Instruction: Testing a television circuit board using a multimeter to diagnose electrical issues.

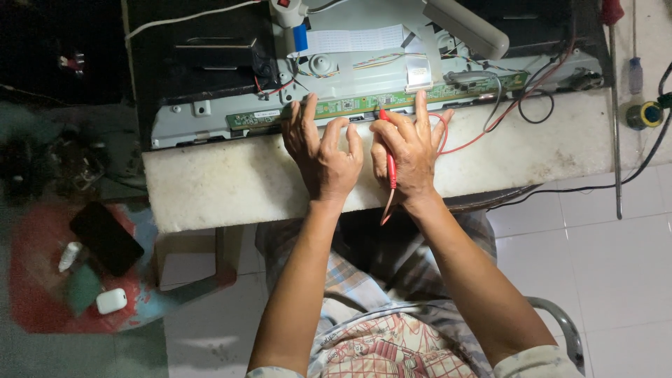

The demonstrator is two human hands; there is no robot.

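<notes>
My left hand (323, 154) rests palm down on the white bench top (210, 182), its fingers spread and their tips at the edge of a long green circuit board (350, 105). My right hand (411, 150) lies beside it and grips a red test probe (390, 157), whose tip touches the green board near its middle. A red lead (483, 133) loops from the probe over the bench to the right. The board is fixed along the front of an opened flat panel chassis (210, 115) of light metal.
White ribbon cable (353, 38) and coloured wires lie on the chassis. A lamp head (465, 28) hangs over it. A screwdriver (616, 105) and solder spool (644, 115) sit at right. On the red stool at left lie a black phone (105, 238) and white earbud case (110, 301).
</notes>
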